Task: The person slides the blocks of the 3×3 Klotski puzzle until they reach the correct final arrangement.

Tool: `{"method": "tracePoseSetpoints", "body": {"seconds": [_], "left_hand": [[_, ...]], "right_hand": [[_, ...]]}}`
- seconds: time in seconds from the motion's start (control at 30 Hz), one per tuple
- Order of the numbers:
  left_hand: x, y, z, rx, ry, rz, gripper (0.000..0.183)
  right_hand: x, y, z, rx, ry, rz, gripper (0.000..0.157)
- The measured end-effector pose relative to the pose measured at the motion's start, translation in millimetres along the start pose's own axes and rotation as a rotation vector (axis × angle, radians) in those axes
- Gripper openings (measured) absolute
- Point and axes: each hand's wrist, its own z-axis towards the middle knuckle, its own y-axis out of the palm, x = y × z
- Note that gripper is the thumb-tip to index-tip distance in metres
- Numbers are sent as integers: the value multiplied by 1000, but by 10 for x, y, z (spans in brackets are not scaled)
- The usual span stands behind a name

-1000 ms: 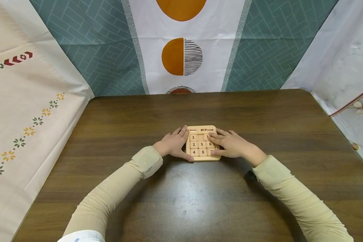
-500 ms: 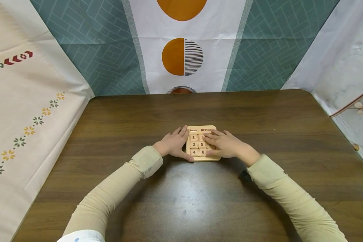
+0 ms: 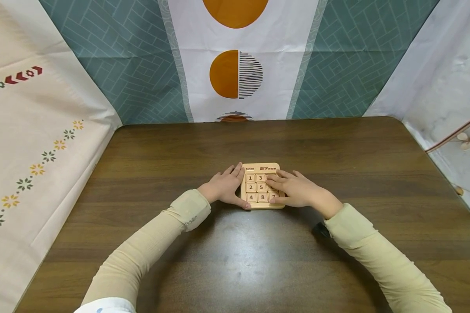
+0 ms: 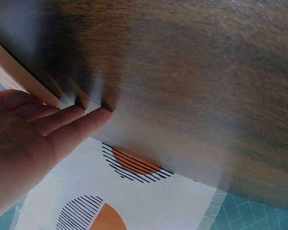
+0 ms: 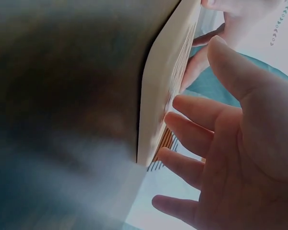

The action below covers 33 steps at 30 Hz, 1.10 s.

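Observation:
A wooden number slide puzzle (image 3: 264,207) lies flat on the table, its square tiles in rows inside a pale frame. My left hand (image 3: 226,186) rests along its left side, fingers extended and thumb at the near left corner. Over the right column is my right hand (image 3: 297,190), fingers spread, the thumb by the 7 tile and fingertips near the 3 tile (image 3: 260,178). They hide the top right spot and most of the 6. In the right wrist view, the fingertips of the right hand (image 5: 221,139) overlap the puzzle's edge (image 5: 156,91).
A dark brown wooden table (image 3: 235,261) surrounds the puzzle on all sides. Behind it hangs a teal and white cloth (image 3: 235,74) with orange circles. Pale patterned cloths (image 3: 31,156) line the left and right sides.
The 3 tile has slid left from the top right spot to the top middle one. My right hand moved left over the puzzle, then slightly back right. My left hand stays put.

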Motion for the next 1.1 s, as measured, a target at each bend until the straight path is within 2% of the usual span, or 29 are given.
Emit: {"method": "tracePoseSetpoints", "body": {"seconds": [0.23,0.43,1.1], "left_hand": [[-7,-2,4,2,3,3,120],[-9,5,8,9,2,0,120],[-10,17,17,7,11,10,120]], "right_hand": [[4,39,-148,21,-13,-18,64],[14,73,-188,28,-16,-27,63],[121,12,-23,20,4,-15,62]]}}
